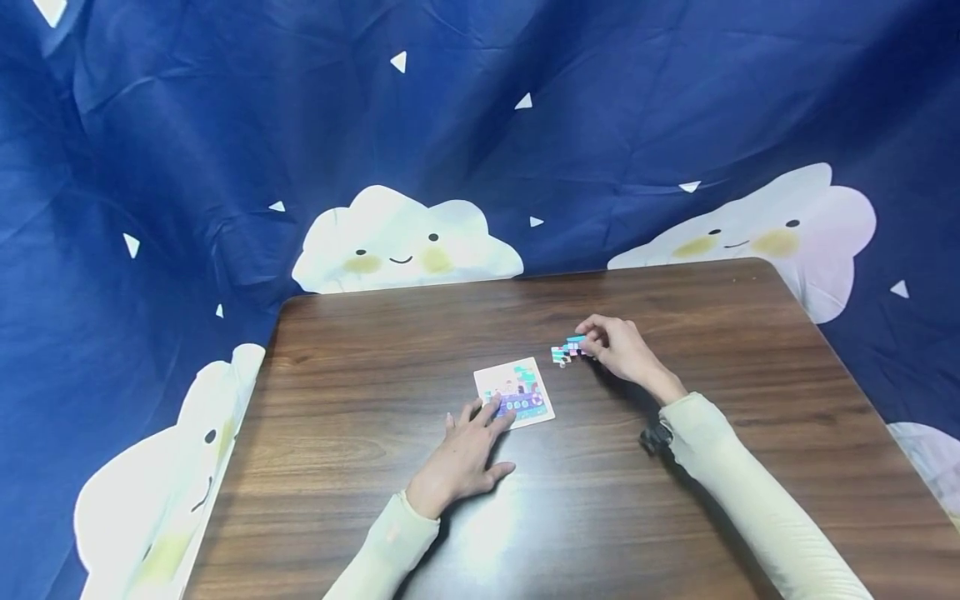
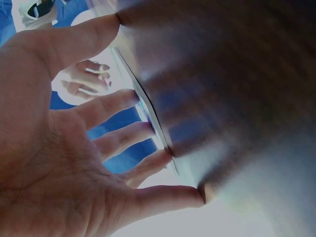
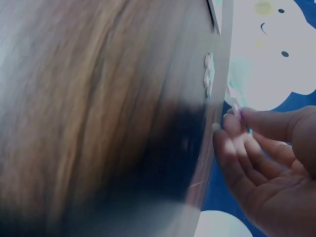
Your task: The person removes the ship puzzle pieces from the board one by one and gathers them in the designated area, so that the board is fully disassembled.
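A small square picture puzzle point(image 1: 529, 385) with a pale border and a purple boat-like picture lies on the table. Fingertips of my left hand point(image 1: 467, 450) rest on its near left part, the fingers spread and fairly straight. In the left wrist view, the left hand point(image 2: 84, 143) reaches over the thin edge of the puzzle point(image 2: 150, 106). Beyond the puzzle's right side, my right hand point(image 1: 618, 348) pinches a colourful jigsaw piece point(image 3: 237, 109) between thumb and fingers, just above the table. Loose jigsaw pieces point(image 1: 559, 356) lie beside those fingertips, partly hidden by them.
The brown wooden table point(image 1: 360, 367) has rounded far corners. Behind it hangs a blue curtain point(image 1: 585, 142) with white clouds and triangles. A small black device point(image 1: 655, 439) sits at the right wrist, by the pale sleeve point(image 1: 742, 475).
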`<state>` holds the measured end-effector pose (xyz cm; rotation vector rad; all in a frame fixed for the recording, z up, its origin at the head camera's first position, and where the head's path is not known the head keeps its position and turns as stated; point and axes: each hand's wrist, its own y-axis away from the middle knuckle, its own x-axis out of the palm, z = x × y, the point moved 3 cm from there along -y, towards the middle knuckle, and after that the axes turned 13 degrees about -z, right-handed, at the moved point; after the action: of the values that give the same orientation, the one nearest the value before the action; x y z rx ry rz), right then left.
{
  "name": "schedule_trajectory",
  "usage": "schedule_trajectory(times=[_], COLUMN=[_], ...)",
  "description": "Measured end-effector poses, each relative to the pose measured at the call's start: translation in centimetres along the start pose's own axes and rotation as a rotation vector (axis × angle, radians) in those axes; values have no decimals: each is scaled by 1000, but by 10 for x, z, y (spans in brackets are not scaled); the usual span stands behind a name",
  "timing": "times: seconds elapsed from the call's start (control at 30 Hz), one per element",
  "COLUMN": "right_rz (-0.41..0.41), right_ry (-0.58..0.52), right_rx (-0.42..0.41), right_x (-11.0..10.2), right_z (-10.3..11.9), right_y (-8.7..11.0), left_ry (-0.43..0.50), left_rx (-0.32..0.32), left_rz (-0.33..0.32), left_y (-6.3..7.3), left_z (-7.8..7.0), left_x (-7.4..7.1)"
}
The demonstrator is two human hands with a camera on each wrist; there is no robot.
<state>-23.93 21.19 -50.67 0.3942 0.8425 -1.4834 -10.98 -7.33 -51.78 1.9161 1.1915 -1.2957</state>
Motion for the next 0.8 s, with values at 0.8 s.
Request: schedule_trajectory(times=[0.8], right_rz=[24], right_ry=[117], right_rx=[12], right_x=[-3], right_z=[-20], right_y=[4], left_ry=[-19], left_rx=[1], left_rz=[-14], left_y=[0], left_z=[1], left_x=[3])
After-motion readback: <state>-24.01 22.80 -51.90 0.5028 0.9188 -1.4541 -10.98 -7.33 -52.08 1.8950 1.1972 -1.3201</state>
